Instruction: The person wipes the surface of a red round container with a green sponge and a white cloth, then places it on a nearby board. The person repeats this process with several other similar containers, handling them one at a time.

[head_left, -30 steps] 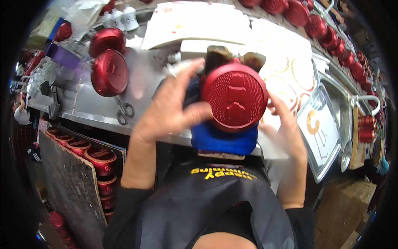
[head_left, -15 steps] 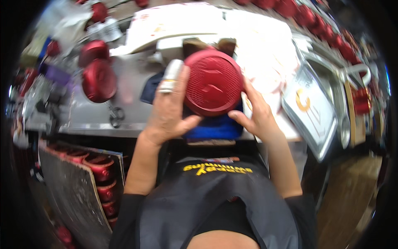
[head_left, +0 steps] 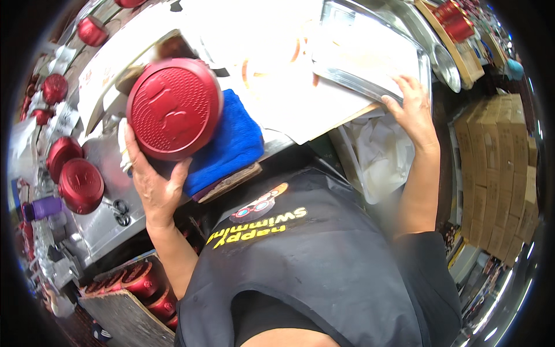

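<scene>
A round red pot [head_left: 173, 113] lies with its textured base toward me; raised marks stand out on that base. Its far side rests against a stand with brown pads [head_left: 174, 44], and a folded blue cloth [head_left: 231, 139] lies beside and under it. My left hand [head_left: 155, 188] is curled round the pot's near left side, thumb at the near rim, white covering on the fingers. Away to the right, my right hand [head_left: 415, 113] reaches over the near rim of a clear-walled metal tray [head_left: 352, 87], fingers stretched and apart. Whether its fingertips touch the pale sheet inside is unclear.
Two red pots [head_left: 81, 185] and black-handled scissors [head_left: 121, 213] lie on the metal table at left. Below stands a crate of red pots [head_left: 139, 280]. A bin with white plastic lining [head_left: 378, 150] is under the tray; stacked cardboard boxes [head_left: 497, 168] rise at right.
My right hand has let go of the pot and moved right to the tray. My left hand stays on the pot. The view has turned to the right.
</scene>
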{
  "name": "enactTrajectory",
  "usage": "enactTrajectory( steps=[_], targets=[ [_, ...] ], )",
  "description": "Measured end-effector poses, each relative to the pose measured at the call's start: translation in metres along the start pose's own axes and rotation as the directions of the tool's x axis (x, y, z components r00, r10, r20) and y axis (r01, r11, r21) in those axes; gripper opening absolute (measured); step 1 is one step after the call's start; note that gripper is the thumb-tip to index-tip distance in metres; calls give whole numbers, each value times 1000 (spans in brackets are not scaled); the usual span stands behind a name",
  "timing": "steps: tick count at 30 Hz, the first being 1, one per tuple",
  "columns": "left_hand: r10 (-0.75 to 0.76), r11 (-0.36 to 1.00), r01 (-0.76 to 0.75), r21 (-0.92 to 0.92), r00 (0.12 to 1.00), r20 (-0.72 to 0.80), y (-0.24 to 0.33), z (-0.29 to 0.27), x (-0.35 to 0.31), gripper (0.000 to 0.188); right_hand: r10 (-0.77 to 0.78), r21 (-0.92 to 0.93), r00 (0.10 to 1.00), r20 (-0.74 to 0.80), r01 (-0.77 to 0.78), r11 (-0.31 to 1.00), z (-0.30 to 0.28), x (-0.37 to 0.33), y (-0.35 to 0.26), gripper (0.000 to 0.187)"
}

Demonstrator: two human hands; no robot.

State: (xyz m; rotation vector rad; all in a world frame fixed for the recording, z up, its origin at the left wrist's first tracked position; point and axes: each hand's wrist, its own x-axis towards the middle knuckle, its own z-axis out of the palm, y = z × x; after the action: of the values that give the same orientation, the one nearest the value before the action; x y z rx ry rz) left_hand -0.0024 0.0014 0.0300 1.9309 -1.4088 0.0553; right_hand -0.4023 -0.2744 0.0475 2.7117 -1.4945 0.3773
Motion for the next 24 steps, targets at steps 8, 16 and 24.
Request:
enactTrajectory(
  steps=[8, 16, 24],
  targets=[
    [36, 999, -36, 14, 999, -10, 2, 3, 5, 110, 768, 616, 639, 51, -625, 479, 53, -25, 162, 60],
    [-33, 999, 32, -17, 999, -14, -1, 0, -1, 116, 621, 887, 709, 335, -459, 45, 81, -39, 197, 21],
    [-27, 999, 27, 28, 1000, -16, -8, -1, -8, 119, 745, 776, 662, -82, -427, 464, 75, -42, 202, 53]
  ],
)
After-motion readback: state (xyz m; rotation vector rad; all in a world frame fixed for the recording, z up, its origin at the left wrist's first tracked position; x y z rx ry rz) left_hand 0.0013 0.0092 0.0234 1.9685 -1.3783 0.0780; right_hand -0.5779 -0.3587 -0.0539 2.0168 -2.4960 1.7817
